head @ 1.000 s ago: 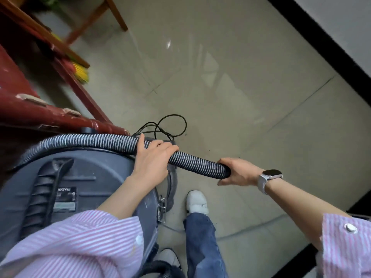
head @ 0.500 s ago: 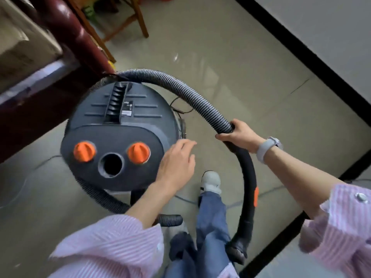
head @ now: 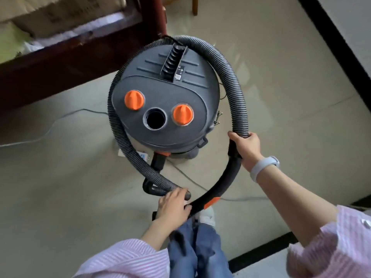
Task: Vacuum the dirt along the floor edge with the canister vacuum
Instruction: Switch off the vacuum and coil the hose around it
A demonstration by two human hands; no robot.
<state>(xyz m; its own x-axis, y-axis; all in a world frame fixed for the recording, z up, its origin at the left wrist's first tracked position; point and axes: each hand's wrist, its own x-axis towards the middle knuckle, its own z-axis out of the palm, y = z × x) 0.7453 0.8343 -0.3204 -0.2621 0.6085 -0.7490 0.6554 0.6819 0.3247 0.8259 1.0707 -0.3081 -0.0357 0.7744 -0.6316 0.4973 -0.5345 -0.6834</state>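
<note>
A: The canister vacuum point(head: 164, 101) stands on the floor point(head: 281, 87) just in front of the person, its ribbed hose point(head: 236, 93) looped right around it. The right hand point(head: 248, 146) grasps the hose where it meets the black curved handle tube point(head: 226, 183); the left hand point(head: 173, 203) lies over the tube's near end, fingers bent round it.

B: The risk?

A: Pulled taut, that loop could probably catch on the drum and tip or drag it. The thin power cord point(head: 60, 121) trailing across the floor could snag a foot.

B: What is unclear?

A: The nozzle end is hidden beneath the left hand and the jeans point(head: 198, 251). No dirt is visible along the black skirting point(head: 331, 39), and the frame's left side is motion-blurred.
</note>
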